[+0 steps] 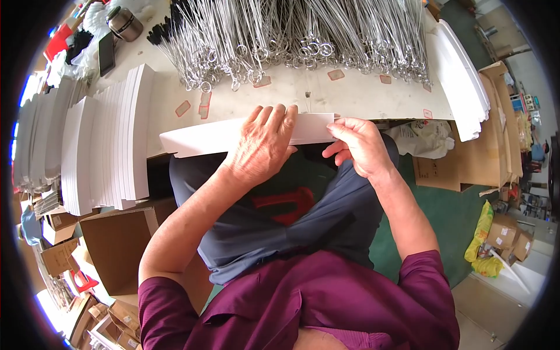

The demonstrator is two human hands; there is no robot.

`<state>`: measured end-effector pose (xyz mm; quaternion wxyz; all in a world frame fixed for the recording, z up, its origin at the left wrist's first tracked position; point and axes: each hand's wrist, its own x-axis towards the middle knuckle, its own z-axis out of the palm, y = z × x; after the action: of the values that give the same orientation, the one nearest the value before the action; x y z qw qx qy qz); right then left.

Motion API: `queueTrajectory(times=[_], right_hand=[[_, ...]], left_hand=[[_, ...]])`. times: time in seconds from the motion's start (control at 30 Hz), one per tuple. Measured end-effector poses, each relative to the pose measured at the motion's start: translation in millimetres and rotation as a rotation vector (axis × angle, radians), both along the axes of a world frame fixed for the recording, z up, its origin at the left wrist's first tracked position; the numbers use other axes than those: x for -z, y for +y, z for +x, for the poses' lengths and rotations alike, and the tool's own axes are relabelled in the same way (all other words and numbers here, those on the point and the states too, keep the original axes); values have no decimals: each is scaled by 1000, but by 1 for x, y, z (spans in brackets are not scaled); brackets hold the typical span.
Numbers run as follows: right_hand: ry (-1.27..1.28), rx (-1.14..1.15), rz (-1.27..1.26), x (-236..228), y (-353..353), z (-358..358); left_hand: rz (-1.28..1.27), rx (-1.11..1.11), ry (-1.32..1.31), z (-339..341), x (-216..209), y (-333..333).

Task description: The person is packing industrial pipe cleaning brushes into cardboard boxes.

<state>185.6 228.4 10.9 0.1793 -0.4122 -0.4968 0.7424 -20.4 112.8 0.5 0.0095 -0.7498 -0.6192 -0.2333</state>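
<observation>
A long, narrow white paper box lies along the table's near edge, above my lap. My left hand is wrapped over its middle, with the fingers on the far side and the thumb on the near side. At the box's right end, my right hand pinches the end between thumb and index finger while the other fingers curl below. What is inside the box, if anything, cannot be seen.
Metal rods with ring ends lie heaped on the table. Stacks of white boxes stand at left, and more white boxes lie at right. A metal flask and phone sit far left. Cardboard boxes flank me.
</observation>
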Motion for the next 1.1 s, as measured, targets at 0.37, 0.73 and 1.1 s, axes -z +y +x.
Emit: queueTrajectory(times=[0.37,0.73,1.1], right_hand=[[-51,-34,-91,2,4,4],[-91,-63,192,-10,2,13],[-410,-510,1677,-4,-1,-19]], left_hand=[[27,-11,170,-4,18,-5],[22,36,147,-13,9,-4],[-268,55,6,-1,-12,20]])
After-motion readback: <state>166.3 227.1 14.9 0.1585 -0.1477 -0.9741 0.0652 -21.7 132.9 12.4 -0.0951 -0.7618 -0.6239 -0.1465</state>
